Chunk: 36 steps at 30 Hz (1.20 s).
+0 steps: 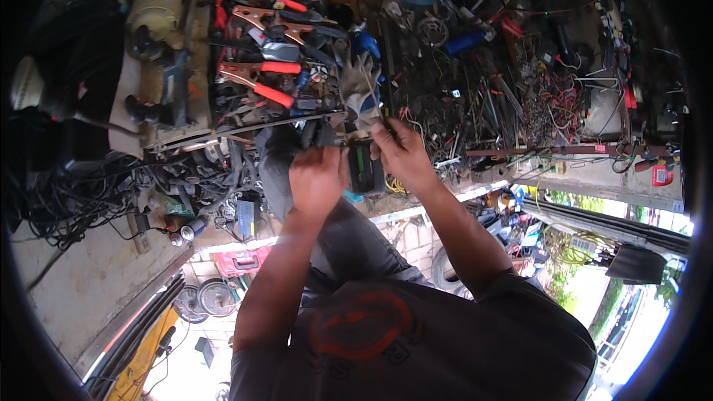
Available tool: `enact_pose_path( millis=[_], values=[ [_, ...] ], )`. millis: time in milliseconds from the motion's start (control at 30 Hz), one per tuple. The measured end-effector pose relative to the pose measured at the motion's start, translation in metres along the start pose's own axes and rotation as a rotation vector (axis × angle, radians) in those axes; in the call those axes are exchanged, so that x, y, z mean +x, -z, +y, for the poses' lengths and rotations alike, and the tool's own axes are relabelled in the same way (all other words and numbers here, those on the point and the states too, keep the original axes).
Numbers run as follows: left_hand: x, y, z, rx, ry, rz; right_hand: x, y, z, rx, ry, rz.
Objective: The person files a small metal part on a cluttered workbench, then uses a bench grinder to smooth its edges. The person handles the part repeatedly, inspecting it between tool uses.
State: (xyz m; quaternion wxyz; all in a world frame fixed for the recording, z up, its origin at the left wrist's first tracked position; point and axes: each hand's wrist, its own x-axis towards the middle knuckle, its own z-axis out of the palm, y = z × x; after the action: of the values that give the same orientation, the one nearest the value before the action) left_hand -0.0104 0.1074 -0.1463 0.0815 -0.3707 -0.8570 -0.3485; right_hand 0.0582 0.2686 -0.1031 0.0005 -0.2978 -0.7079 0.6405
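Note:
My left hand (318, 180) is closed in a fist above my lap, and what its fingers hold, if anything, is hidden. A little to the right, my right hand (403, 152) is closed too, thumb against the fingers. Something thin seems to rise from its fingertips, too fine to name. Just beyond my hands lies a grey and blue work glove (359, 87). A dark box-like thing with a green strip (362, 167) shows between and below the two hands. Copper-coloured clamps with red handles (256, 70) lie beyond my left hand.
A beige bench machine (158, 1) stands at the far left. Tangled black cables (186, 182) hang over the bench's front edge. Loose wires and small tools (512, 89) crowd the right side. A red case (241, 261) and wheels (215, 297) sit on the floor below.

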Motion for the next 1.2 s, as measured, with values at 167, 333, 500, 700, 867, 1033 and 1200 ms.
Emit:
enact_pose_path(
  millis=[167,333,500,700,867,1033,1200],
  values=[
    [0.016,-0.044,-0.016,0.123,0.012,0.06,-0.002,0.008,0.031,0.02,-0.038,0.051],
    [0.029,-0.055,-0.02,0.19,0.034,0.104,-0.006,0.009,0.049,0.035,-0.04,0.036],
    [0.031,-0.059,-0.018,0.227,0.029,0.108,0.001,0.007,0.054,-0.029,0.016,0.035],
    [0.028,-0.064,-0.019,0.259,0.002,0.154,0.007,0.016,0.051,-0.524,0.485,0.145],
    [0.028,-0.065,-0.018,0.249,0.009,0.158,0.01,0.025,0.049,-0.825,0.663,0.05],
    [0.03,-0.061,-0.018,0.262,-0.008,0.082,-0.003,0.024,0.049,-0.939,0.663,0.097],
    [0.032,-0.058,-0.022,0.27,-0.04,0.001,0.003,0.021,0.052,-0.933,0.662,0.107]
  ],
)
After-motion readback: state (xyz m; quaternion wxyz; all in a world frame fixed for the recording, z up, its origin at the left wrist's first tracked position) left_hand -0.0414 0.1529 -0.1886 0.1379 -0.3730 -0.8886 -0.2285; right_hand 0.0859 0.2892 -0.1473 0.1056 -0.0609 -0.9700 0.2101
